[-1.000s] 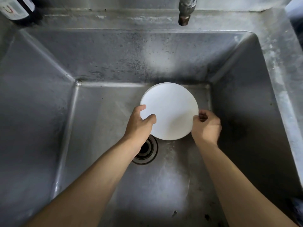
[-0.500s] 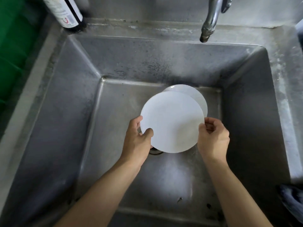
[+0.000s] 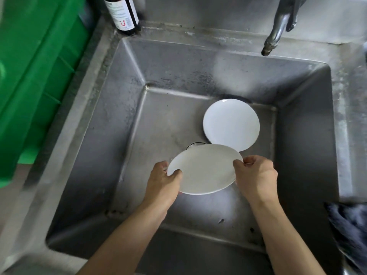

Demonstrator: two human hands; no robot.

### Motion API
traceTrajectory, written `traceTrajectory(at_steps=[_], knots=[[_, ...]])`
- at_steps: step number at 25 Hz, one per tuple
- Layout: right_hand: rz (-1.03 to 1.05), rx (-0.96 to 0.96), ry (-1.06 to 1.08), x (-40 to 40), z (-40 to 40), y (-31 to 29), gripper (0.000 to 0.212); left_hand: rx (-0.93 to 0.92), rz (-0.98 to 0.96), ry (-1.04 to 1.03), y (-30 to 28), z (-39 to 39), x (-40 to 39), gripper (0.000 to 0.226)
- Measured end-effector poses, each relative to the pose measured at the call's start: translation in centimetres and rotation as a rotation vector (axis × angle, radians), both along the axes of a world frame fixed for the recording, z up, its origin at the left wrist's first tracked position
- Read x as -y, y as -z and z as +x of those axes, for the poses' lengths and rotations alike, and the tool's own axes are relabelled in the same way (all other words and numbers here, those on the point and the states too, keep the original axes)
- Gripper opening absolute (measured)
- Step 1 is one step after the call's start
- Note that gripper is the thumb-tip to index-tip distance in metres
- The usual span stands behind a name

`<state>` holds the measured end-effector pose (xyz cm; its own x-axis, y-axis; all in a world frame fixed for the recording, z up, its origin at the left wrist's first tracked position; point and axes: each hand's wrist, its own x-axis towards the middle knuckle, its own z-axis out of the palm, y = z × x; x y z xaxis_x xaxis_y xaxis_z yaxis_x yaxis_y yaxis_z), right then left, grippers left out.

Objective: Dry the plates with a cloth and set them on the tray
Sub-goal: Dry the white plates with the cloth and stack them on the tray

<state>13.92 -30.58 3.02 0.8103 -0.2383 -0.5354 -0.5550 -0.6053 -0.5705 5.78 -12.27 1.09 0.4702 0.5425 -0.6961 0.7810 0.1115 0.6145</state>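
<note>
Since it's wet, the white plate point(image 3: 204, 171) is gripped at opposite rims by the left hand point(image 3: 162, 183) and right hand point(image 3: 256, 179), above the sink point(image 3: 111, 124) floor. A second plate point(image 3: 231, 124) is left lying behind it, probably for later.

The round glossy plate held over the basin point(image 3: 206, 171) is plain white, as is the second round plate lying in the basin point(image 3: 231, 124). The stainless steel sink point(image 3: 111, 116) is dull grey with dark speckling. The moulded plastic crate point(image 3: 29, 76) is bright green. The dark glass bottle point(image 3: 123, 14) bears a white label with a red mark. The crumpled cloth point(image 3: 349, 231) is dark blue-grey.
</note>
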Motion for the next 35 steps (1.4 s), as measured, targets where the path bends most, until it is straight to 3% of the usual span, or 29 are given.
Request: traceTrajectory(at_steps=[7,13,16,19,21,23,29,35], knots=[[0.030,-0.047,0.041,0.1,-0.5,-0.6,0.015,0.014,-0.079,-0.073,-0.7,-0.3,-0.4,0.047],[0.351,-0.122,0.210,0.4,-2.9,-0.3,0.013,0.137,-0.101,-0.143,-2.4,-0.8,-0.9,0.060],[0.421,-0.062,0.244,-0.2,-4.7,-0.8,0.022,0.174,-0.292,-0.242,-4.4,-0.8,-0.7,0.033],[0.522,-0.028,0.297,-0.4,-6.3,-2.2,0.027,0.221,-0.562,-0.294,-6.4,-1.6,-0.7,0.054],[0.541,0.001,0.291,-0.3,-7.1,-3.2,0.027,0.241,-0.635,-0.255,-7.5,-2.3,-0.5,0.066],[0.555,0.036,0.258,0.1,-7.5,-4.4,0.029,0.243,-0.678,-0.297,-8.7,-2.7,-0.2,0.064],[0.625,0.050,0.254,1.5,-7.9,-8.3,0.031,0.280,-0.741,-0.302,-12.7,-3.2,0.9,0.066],[0.638,0.076,0.203,3.4,-8.7,-12.1,0.019,0.315,-0.710,-0.251,-16.7,-3.3,1.9,0.068]])
